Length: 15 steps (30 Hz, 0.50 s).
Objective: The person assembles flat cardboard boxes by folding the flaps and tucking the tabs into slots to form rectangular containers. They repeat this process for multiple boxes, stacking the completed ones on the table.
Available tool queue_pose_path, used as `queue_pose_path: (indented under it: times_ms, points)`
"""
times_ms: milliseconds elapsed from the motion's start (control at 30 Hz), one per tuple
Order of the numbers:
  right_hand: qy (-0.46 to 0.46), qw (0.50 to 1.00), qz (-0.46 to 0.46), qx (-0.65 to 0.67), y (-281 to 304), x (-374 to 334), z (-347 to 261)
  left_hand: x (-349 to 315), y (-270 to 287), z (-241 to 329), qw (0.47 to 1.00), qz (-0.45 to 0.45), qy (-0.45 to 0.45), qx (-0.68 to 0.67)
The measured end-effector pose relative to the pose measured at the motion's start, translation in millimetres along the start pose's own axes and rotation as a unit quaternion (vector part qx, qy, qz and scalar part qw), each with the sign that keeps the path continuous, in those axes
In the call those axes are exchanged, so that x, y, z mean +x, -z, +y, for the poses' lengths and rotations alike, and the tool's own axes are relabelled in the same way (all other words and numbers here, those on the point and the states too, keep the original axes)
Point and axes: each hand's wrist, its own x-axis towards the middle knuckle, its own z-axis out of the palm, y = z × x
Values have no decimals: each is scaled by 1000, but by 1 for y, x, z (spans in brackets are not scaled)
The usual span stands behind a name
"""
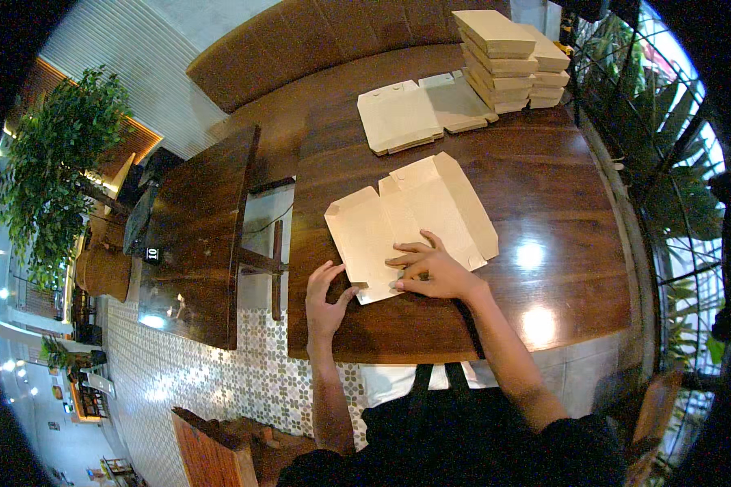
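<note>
A flat, unfolded tan cardboard box blank (414, 213) lies on the dark wooden table (544, 187) in front of me. My right hand (429, 269) presses flat on its near edge, fingers spread over the card. My left hand (326, 294) rests at the blank's near left corner, its thumb and fingers touching the edge of a small flap. Neither hand lifts the blank off the table.
Two short stacks of flat blanks (398, 116) lie at the far middle of the table. A tall stack of folded tan boxes (508, 58) stands at the far right. A second dark table (199, 227) is to the left, a brown bench (317, 36) behind, plants (53, 162) at the left.
</note>
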Motion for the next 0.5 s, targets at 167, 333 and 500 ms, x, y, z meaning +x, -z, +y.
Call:
queue_pose_path:
  times_ms: [167,333,500]
  points:
    - [-26,998,-13,53,13,-3,7,-6,-10,-7,989,-87,-110,43]
    - [-10,999,20,32,8,-3,8,-17,-18,-8,987,-146,-33,-64]
    - [-13,998,40,41,5,-3,9,-20,-17,-4,992,-43,116,-23]
